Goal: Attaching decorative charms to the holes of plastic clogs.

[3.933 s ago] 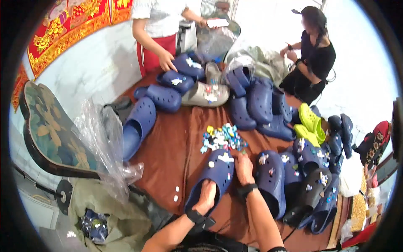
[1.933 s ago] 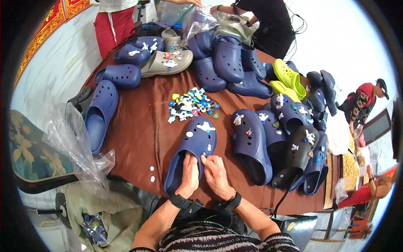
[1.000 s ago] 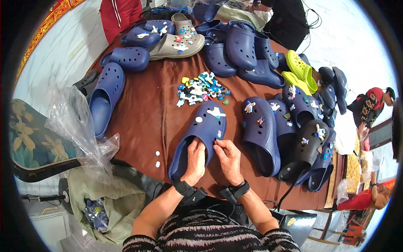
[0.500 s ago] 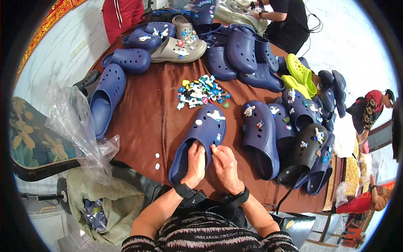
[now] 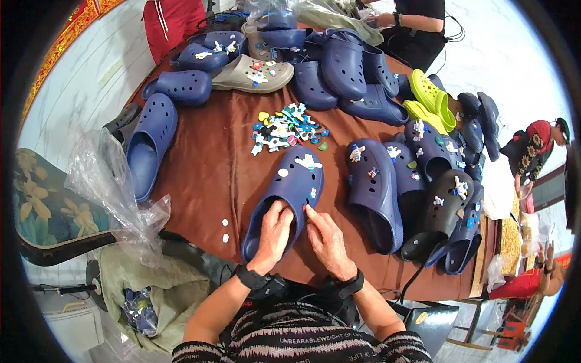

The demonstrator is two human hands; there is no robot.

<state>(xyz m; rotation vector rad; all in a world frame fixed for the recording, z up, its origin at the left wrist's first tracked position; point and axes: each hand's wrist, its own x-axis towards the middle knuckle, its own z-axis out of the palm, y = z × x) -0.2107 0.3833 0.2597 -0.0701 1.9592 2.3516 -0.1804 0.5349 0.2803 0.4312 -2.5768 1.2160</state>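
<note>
Your left hand reaches inside the navy clog on the brown surface, grip around its heel rim; right hand pinches the edge. Brace firmly while pressing.

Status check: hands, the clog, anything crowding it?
Left hand inside navy clog. Right hand fingertips at its rim. Charm pile beyond, decorated clogs beside.
</note>
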